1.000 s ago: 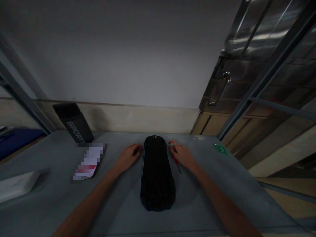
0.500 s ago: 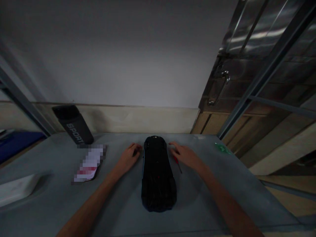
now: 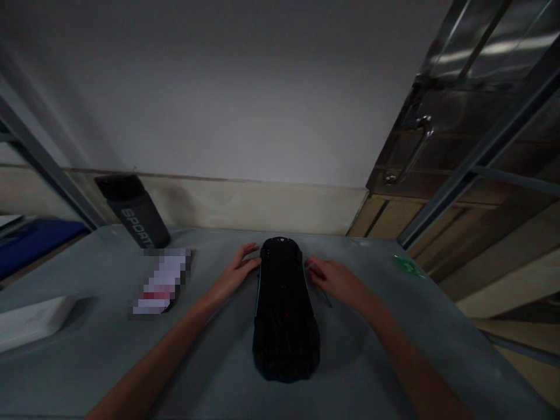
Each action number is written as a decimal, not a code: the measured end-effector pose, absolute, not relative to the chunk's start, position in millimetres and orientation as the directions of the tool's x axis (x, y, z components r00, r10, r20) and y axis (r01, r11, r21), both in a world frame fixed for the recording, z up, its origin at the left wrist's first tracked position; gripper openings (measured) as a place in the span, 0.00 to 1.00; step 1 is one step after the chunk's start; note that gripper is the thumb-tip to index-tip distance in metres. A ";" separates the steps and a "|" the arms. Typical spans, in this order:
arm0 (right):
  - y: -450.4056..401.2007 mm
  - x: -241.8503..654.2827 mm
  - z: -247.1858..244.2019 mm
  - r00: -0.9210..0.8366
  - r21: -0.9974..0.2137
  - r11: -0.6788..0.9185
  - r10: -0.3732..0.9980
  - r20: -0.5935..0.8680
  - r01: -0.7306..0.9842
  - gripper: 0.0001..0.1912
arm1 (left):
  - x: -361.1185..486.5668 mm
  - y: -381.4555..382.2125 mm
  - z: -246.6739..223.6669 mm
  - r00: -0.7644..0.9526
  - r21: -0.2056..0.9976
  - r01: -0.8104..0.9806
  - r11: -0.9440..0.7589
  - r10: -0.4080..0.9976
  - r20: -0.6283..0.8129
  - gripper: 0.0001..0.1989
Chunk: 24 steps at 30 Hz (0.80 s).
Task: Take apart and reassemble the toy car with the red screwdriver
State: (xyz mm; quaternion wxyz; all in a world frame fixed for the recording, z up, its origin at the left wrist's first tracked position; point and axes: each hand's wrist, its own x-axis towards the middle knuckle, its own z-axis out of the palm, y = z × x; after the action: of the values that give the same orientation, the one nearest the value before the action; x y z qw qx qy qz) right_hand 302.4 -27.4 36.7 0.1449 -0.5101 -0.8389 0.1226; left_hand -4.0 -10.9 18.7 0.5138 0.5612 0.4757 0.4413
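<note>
A black toy car (image 3: 286, 315) lies upside down on the grey table, its underside facing up. At its upper left side, my left hand (image 3: 238, 270) has its fingers apart, fingertips at the car's edge, holding nothing. My right hand (image 3: 330, 277) is beside the car's upper right side, its fingers curled over a small screwdriver. Only the screwdriver's thin shaft (image 3: 326, 297) shows below the fingers; its handle is mostly hidden.
A dark bottle (image 3: 135, 213) marked SPORT stands at the back left, with a blurred-out phone (image 3: 164, 280) in front. A white object (image 3: 37, 321) lies far left. A green packet (image 3: 409, 266) lies at the right. Metal frame posts flank the table.
My left hand's fingers have spread and reached the car's edge. My right hand's fingers have drawn in over the screwdriver's red handle. The view has shifted slightly.
</note>
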 end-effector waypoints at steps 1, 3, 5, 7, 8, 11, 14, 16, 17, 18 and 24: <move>-26.1 303.1 37.2 -0.437 -0.382 0.461 0.886 0.153 0.801 0.07 | -4.2 -10.4 17.6 0.162 0.998 0.062 -0.011 0.987 0.001 0.26; -23.8 303.5 40.0 -0.418 -0.446 0.477 0.879 0.230 0.757 0.07 | -4.6 -9.0 14.6 0.184 0.999 0.027 0.020 0.983 -0.025 0.27; -22.8 301.9 45.7 -0.354 -0.514 0.486 0.872 0.337 0.707 0.07 | -4.5 -7.7 11.1 0.208 0.998 -0.016 0.056 0.977 -0.051 0.29; -24.2 298.2 53.0 -0.243 -0.571 0.500 0.850 0.467 0.651 0.07 | -3.8 -6.5 7.9 0.230 0.994 -0.067 0.091 0.970 -0.073 0.33; -25.9 295.8 56.7 -0.180 -0.591 0.510 0.831 0.527 0.625 0.07 | -3.3 -6.1 6.5 0.243 0.990 -0.089 0.107 0.967 -0.082 0.34; -33.6 287.4 64.7 -0.030 -0.614 0.555 0.755 0.655 0.561 0.08 | -1.9 -5.7 3.9 0.285 0.978 -0.143 0.151 0.953 -0.105 0.37; -41.0 280.6 67.1 -0.005 -0.583 0.610 0.693 0.721 0.537 0.08 | -1.6 -6.0 2.6 0.305 0.967 -0.174 0.186 0.944 -0.127 0.37; -43.8 278.0 66.9 -0.027 -0.548 0.641 0.663 0.748 0.537 0.07 | -1.9 -5.9 2.0 0.310 0.964 -0.178 0.195 0.941 -0.133 0.37; -44.5 277.2 66.6 -0.037 -0.532 0.652 0.650 0.759 0.541 0.07 | -2.2 -5.8 1.8 0.310 0.965 -0.175 0.196 0.941 -0.135 0.37; -44.9 276.8 66.5 -0.046 -0.517 0.658 0.641 0.766 0.548 0.07 | -2.4 -5.7 1.7 0.309 0.966 -0.172 0.195 0.941 -0.136 0.37; -45.5 276.6 66.4 -0.068 -0.479 0.660 0.625 0.778 0.579 0.06 | -3.3 -4.9 2.4 0.311 0.969 -0.152 0.193 0.940 -0.138 0.36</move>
State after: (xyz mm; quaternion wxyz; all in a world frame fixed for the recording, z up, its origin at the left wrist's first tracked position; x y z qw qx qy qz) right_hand 276.6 -45.5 66.4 0.5445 -0.4121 -0.7303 0.0209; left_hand -3.3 -4.9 2.4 0.6532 0.4784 0.4120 0.4180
